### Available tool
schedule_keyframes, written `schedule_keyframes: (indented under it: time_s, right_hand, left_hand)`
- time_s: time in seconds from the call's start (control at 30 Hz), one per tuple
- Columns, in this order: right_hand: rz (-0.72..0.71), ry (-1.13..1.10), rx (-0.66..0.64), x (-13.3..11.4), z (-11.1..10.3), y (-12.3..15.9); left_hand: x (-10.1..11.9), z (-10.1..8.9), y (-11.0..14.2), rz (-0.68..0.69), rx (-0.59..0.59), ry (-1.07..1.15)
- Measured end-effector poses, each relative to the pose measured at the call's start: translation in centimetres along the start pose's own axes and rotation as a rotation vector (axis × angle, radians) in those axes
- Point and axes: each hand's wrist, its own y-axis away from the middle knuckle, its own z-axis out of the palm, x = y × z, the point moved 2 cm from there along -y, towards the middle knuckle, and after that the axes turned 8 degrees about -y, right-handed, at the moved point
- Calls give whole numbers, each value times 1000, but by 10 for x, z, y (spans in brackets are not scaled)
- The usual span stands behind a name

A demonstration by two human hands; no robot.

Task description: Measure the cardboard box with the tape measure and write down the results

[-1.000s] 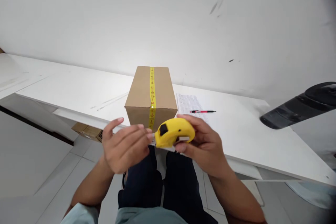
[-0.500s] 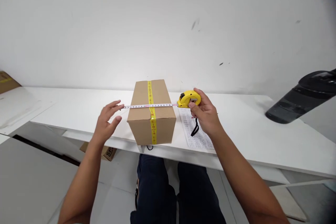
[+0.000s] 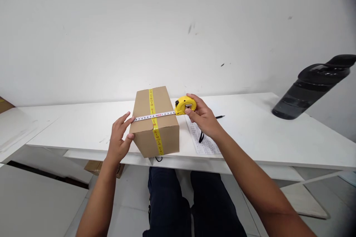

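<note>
A brown cardboard box sealed with yellow printed tape sits on the white table. My right hand is closed around a yellow tape measure at the box's right edge, with its black wrist strap hanging below. The white measuring blade stretches across the top of the box. At the left edge, my left hand holds the blade's end with its fingertips, while the thumb rests apart at the front left corner.
A handwritten sheet lies right of the box, partly under my right hand, with a black pen beside it. A dark bottle stands at the right. Another carton is below the table.
My right hand has brought the tape measure leftward against the box, and less blade is out. My left hand has come in to the box's left edge. The view has shifted slightly.
</note>
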Motion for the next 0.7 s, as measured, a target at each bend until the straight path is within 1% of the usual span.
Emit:
schedule_keyframes:
  time_s: [0.17,0.2,0.27,0.3,0.37,0.4,0.47,0.53,0.57,0.63,0.7]
  right_hand:
    - [28,-59,2,-4,0,-3]
    - [35,-76,7,-7,0,-2]
    - [39,-102,36,-18,1,3]
    - [37,-114,59,-25,1,9]
    - [36,-146,89,-38,3,28]
    - [42,-171,83,-44,5,40]
    - [86,-240,11,-50,9,70]
    - [159,-333,-72,-46,13,102]
    - [203,-381,-91,-40,14,118]
    - [304,-467,-81,-23,16,147]
    - [395,-541,-27,-2,15,171]
  left_hand:
    - [3,-7,-7,-19,12,-13]
    - [4,-10,-9,-16,33,-24]
    - [10,-17,-10,22,113,-66]
    - [16,-22,-9,68,163,-103]
    - [35,-31,0,182,251,-192]
    - [48,-34,7,233,280,-231]
    - [75,-35,25,330,313,-284]
    - [103,-27,45,445,356,-307]
    - [114,-19,54,485,375,-298]
    - [132,6,69,507,374,-249]
    - [145,38,80,460,339,-152]
